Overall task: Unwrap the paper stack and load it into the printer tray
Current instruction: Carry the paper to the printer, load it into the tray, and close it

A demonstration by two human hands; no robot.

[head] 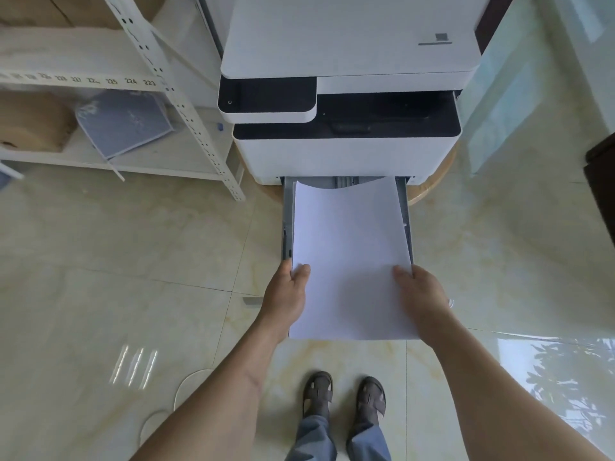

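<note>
Over the pulled-out printer tray (408,214) I am holding the paper stack (349,261), already bare of its wrapper, with its long axis running straight away from me toward the printer (346,154). My left hand (286,301) is clamping the near left edge and my right hand (421,301) the near right edge, each grip closed on the stack with the thumb on top. Both hands are sitting at the near end, about equally close, so the far end is leading; it is sagging slightly and overlapping the tray's inner end by the printer body. The near end is overhanging the tray front, above the tiled floor (133,261). I judge the coming move to be lowering and sliding it forward between the tray's side walls.
</note>
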